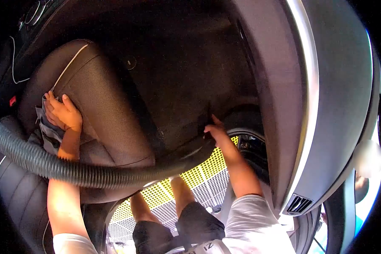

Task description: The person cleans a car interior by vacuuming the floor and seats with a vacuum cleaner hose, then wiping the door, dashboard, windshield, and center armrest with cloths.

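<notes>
On the dark car seat (101, 97), at the left, rests my left hand (64, 112), its fingers wrapped over a grey cloth (51, 134) near the seat's light piping. My right hand (216, 130) is by the door sill, at the edge of the dark footwell floor (182, 72). It is curled around a dark nozzle whose thin tip points into the footwell. A ribbed black hose (72, 171) crosses over my left forearm and curves along the seat's front toward my right hand.
A dashboard panel with a silver trim strip (311, 76) and an air vent (299, 205) fills the right side. A red buckle (12, 100) shows at the far left. Below the doorway is yellow and white grating (207, 178). Part of another person (361, 188) appears at the far right.
</notes>
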{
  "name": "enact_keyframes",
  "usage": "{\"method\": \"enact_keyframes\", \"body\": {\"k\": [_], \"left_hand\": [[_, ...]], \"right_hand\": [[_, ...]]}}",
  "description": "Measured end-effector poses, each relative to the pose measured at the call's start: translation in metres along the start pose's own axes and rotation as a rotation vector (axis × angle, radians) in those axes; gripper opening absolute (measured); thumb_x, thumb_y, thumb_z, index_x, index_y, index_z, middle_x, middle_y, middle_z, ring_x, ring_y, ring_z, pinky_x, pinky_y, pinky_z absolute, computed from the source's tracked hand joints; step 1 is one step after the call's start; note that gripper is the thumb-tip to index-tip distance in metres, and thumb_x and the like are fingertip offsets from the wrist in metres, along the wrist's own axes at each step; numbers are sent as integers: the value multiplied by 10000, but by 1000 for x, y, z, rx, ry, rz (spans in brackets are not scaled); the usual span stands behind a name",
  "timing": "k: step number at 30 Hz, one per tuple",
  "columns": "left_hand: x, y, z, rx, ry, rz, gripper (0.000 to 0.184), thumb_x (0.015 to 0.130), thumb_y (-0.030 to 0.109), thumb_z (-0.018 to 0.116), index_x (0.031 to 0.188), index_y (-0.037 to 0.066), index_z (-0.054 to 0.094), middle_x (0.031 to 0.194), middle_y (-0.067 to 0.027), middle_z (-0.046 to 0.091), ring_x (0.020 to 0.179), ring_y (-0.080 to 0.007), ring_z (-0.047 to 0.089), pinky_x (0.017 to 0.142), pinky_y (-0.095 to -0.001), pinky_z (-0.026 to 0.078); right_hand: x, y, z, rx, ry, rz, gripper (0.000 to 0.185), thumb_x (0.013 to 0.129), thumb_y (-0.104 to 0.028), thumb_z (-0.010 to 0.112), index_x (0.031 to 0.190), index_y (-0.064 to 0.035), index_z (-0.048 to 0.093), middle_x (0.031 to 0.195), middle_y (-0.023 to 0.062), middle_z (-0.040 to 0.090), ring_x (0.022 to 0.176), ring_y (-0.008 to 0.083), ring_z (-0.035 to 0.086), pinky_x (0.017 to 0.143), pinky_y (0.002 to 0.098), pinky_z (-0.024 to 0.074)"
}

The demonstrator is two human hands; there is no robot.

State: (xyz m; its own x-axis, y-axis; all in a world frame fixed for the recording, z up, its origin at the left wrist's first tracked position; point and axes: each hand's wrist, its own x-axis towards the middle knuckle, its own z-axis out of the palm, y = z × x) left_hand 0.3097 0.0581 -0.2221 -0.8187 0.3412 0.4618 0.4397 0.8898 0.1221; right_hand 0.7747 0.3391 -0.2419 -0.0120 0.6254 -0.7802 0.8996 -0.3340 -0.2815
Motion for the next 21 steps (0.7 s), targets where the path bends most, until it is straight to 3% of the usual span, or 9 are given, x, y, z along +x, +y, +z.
{"method": "enact_keyframes", "body": {"k": [4,6,9,13,17,19,21], "left_hand": [[-4,0,6,-49,79,21,587,985,415,404,1373,-23,441,1422,-246,437,1305,-422,393,1088,-509,284],[-9,-20,37,-61,205,87,596,995,416,415,1396,-26,421,1414,-232,458,1272,-423,440,1076,-490,327],[2,2,-3,38,14,46,576,981,408,402,1363,-20,454,1388,-251,476,1271,-433,439,1086,-505,301],[-2,5,0,14,9,-14,596,965,435,386,1364,-3,454,1411,-236,456,1288,-429,417,1078,-528,292],[-5,-1,4,12,-18,-17,590,964,425,385,1393,22,424,1482,-186,387,1335,-409,368,1094,-512,270],[-2,-5,2,-25,-35,-5,585,963,413,389,1403,28,413,1514,-159,351,1352,-402,348,1100,-497,267],[-10,-25,28,-246,-12,-55,574,957,386,415,1384,2,429,1475,-201,386,1323,-414,378,1084,-496,299]], "right_hand": [[111,9,5,233,121,-121,874,740,-9,639,1523,-148,276,1242,163,610,1057,248,593,910,405,466],[100,-37,1,493,160,-22,891,734,-10,652,1526,-137,263,1277,165,593,1112,245,567,909,389,465],[53,-98,32,322,175,80,927,724,-51,675,1535,-151,238,1302,166,572,1115,257,561,926,356,451],[-15,-95,53,218,5,-258,696,752,-45,629,1419,-36,430,1183,196,615,1086,268,564,911,375,456],[40,-72,26,216,113,-510,781,717,-35,669,1450,-54,401,1197,168,622,1056,261,568,906,368,461],[88,-85,2,282,130,-450,828,704,-8,680,1471,-63,376,1203,153,620,1035,256,568,895,361,466],[131,-103,-20,354,86,-288,813,727,-9,670,1477,-62,361,1178,145,627,1010,250,569,891,358,461]]}}
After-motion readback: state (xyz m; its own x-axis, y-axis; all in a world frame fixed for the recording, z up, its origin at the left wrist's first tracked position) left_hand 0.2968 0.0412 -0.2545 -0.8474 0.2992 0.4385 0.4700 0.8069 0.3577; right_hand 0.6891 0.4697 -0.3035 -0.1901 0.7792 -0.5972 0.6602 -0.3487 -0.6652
